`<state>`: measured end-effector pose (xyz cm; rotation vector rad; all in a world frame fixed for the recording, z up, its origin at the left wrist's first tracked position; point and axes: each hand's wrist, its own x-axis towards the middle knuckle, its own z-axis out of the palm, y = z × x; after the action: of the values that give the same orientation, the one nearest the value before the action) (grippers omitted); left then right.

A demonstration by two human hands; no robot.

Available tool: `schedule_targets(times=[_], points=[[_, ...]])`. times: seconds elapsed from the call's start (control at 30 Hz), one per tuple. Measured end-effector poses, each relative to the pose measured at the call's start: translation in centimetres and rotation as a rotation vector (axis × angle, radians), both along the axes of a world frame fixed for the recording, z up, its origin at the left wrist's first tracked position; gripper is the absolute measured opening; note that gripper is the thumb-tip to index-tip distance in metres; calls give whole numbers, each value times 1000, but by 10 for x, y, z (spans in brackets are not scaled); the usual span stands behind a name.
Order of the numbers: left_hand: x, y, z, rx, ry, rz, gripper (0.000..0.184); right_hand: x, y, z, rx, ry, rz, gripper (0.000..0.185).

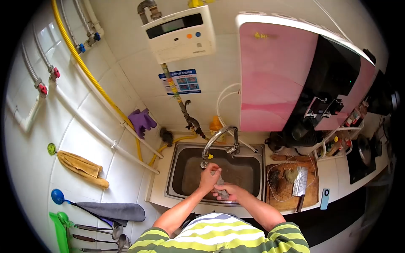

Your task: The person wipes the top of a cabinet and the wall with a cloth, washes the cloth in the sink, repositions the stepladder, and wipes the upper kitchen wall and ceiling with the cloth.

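Observation:
Over the metal sink, my left hand is closed around a crumpled greyish cloth-like item. My right hand grips the lower part of the same item from the right. Both hands are close together near the front edge of the basin, just below the curved faucet. The faucet's spout end hangs right above my left hand. What exactly the grey item is cannot be made out.
Right of the sink lies a wooden cutting board with a cleaver and a wire rack. A phone lies beside it. A pink water dispenser stands behind. Ladles and purple gloves hang at the left.

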<state>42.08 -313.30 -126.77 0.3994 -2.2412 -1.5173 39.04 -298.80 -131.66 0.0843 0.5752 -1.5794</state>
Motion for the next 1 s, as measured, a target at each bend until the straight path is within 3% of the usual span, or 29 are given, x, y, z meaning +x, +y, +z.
schedule_targets(times=[0.07,0.1,0.13,0.17,0.2,0.23,0.27,0.33,0.37,0.4,0.47,0.5,0.53,0.6,0.63,0.67,0.7,0.77,0.83,0.9,0.93,1.0], points=[[-1,-13,5,40,-135,-373,20,0,3,8,-2,73,23,25],[-3,-22,8,157,-285,-458,32,2,4,13,-47,-25,43,28],[-4,-33,10,157,-280,-460,32,4,5,15,-91,-123,62,30],[-4,-44,10,561,-261,-637,40,8,-1,8,-269,-189,103,37],[-6,-50,9,971,-233,-802,49,11,-3,2,-265,-189,101,37],[-7,-48,18,1054,-182,-858,64,18,-6,17,-362,-274,85,40],[-9,-44,26,1056,-180,-857,64,24,-10,31,-460,-361,70,43],[-10,-33,33,1301,70,-938,69,31,-19,50,-475,-380,31,44],[-6,-31,30,1373,142,-840,57,35,-22,55,-565,-417,15,42],[-7,-32,31,1377,139,-836,57,35,-23,61,-657,-451,-2,40],[-14,-37,55,1055,-9,-785,43,28,-19,70,-655,-505,45,33],[-10,-13,92,852,-115,-565,28,23,-14,67,-482,-353,51,30],[-12,-7,86,863,-118,-556,28,21,-9,66,-303,-206,61,28],[-21,-2,62,532,-198,-466,22,17,-7,61,-130,-112,30,23],[-27,3,43,433,-152,-411,14,16,-10,49,87,142,-46,20],[-31,8,31,439,-150,-409,14,10,-13,35,302,405,-124,17],[-36,12,22,382,-141,-310,12,3,-15,18,382,498,-133,16],[-47,14,-9,220,-134,-156,8,-7,-22,-14,481,559,-186,17],[-50,20,-28,218,-162,-80,7,-2,-24,-26,587,613,-245,18],[-55,29,-43,219,-182,-11,7,3,-29,-29,802,1008,-381,16],[-55,29,-50,131,-236,13,9,4,-30,-47,814,1006,-389,16],[-59,31,-75,43,-290,29,10,3,-34,-100,791,1263,-538,27]])
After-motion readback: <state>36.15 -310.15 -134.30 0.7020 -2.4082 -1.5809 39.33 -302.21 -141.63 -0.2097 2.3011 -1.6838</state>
